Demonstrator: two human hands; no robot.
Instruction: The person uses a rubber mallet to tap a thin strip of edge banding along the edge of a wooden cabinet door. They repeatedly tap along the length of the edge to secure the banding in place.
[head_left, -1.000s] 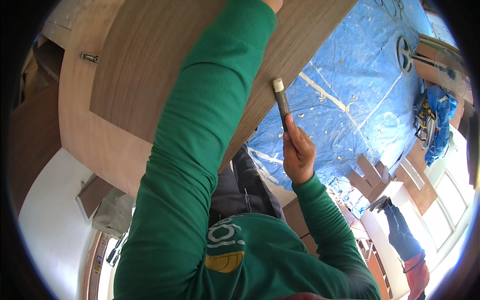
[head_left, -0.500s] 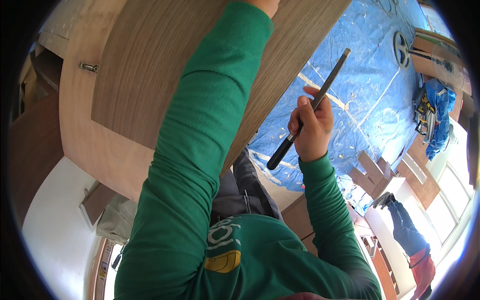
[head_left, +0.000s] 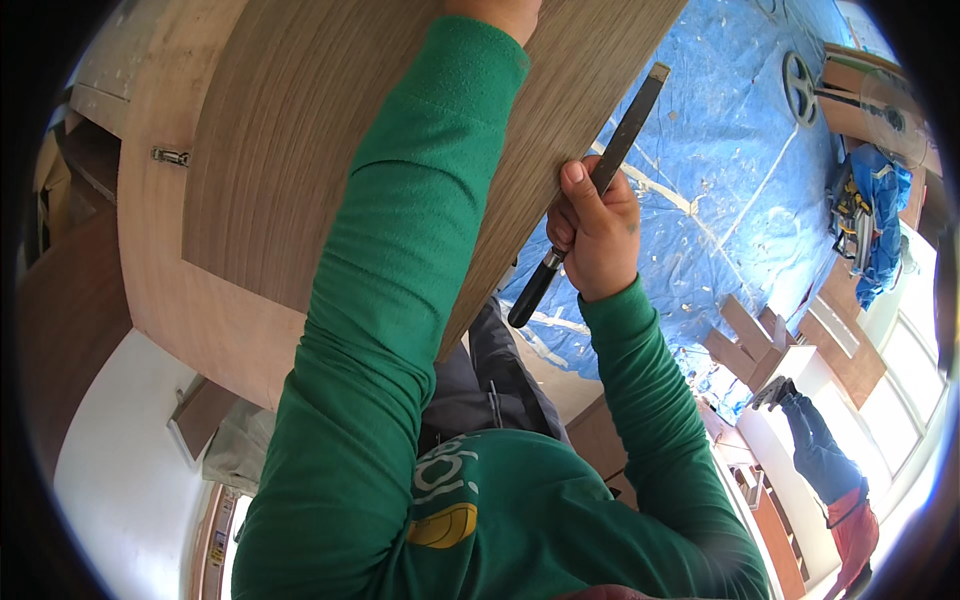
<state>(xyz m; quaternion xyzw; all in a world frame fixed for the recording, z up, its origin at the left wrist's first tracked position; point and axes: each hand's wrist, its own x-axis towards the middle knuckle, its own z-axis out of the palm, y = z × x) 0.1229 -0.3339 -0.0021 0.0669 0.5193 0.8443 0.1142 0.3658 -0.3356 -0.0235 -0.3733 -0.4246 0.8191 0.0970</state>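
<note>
Two hands working: right hand [head_left: 592,232] is gripping a dark flat file [head_left: 590,195], fingers curled tight round it, beside the wood-veneer panel [head_left: 300,150] edge. Left hand [head_left: 497,12] is touching the panel; fingers cropped, state unclear.

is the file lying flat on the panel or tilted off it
Tilted. The right hand grips the black file mid-length beside the wood-veneer panel edge, its tip over the blue tarp.

sleeves: long, green, ribbed cuffs | chest: white-yellow print | hands: bare
</note>
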